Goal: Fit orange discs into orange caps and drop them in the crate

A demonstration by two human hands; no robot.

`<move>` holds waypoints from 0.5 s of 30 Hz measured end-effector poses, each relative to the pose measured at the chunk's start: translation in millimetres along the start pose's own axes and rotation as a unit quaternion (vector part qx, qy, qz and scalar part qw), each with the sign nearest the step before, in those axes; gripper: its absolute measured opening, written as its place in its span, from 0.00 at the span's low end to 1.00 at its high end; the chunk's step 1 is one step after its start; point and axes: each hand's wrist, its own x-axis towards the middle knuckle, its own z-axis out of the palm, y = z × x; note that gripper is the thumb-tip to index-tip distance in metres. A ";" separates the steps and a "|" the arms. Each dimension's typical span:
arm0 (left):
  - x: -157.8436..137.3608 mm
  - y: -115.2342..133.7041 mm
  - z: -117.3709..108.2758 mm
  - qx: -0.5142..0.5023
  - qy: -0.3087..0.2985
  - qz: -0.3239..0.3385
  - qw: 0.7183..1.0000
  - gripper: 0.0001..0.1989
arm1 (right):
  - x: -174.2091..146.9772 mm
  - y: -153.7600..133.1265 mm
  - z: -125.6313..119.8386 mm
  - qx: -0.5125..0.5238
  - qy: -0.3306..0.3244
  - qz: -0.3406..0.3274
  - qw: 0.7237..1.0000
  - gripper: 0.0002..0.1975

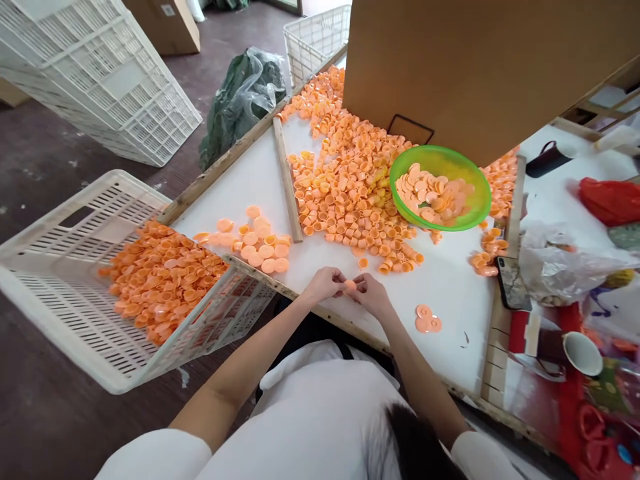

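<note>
dark hair [415,443] below; left hand [325,285], right hand [373,295] pinch an orange piece [350,285].

White crates [110,80] stand on the floor [30,160] at the left, near a cardboard box [167,27]. A dark green sack [220,123] sits just beside the counter [455,293]. At the right, a phone [514,283] rests on a wooden strip [497,347], near a clear plastic bag [555,267], a red bag [610,201] and a mug [580,353].
</note>
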 end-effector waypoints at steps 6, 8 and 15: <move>-39.5 -11.4 -59.1 0.241 0.281 0.027 0.928 0.14 | -46.0 51.8 -87.5 -0.078 0.155 0.041 0.984 0.18; -45.4 -9.0 -70.1 0.275 0.354 0.041 0.893 0.15 | -55.0 77.8 -112.9 -0.164 0.157 0.061 0.972 0.20; -0.8 24.5 9.1 0.244 0.216 0.225 0.918 0.16 | -50.1 117.6 -116.3 -0.240 0.170 0.069 0.953 0.13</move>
